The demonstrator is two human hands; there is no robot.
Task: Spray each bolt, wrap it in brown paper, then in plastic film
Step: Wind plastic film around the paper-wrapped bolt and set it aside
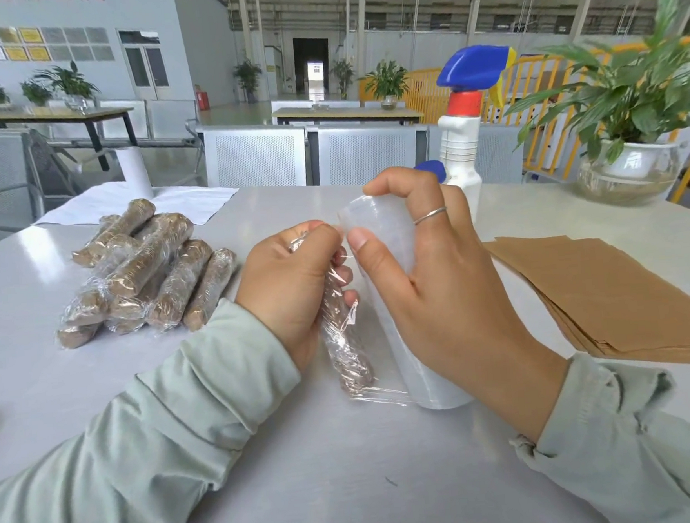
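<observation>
The bolt (346,334) held in the left hand (291,277) cannot be seen as metal: brown paper and plastic film cover it, and the curled fingers hide its upper end. The roll of film (399,298) is largely concealed behind the right hand (442,279); only its top rim, left side and lower end show. A second blue cap (431,169) behind that hand is mostly hidden, its bottle unseen. The stack of brown paper (607,296) is cut off by the right edge. In the pile of wrapped bolts (148,271), lower pieces are overlapped, count uncertain. Wall plaques (13,43) are too small to read.
</observation>
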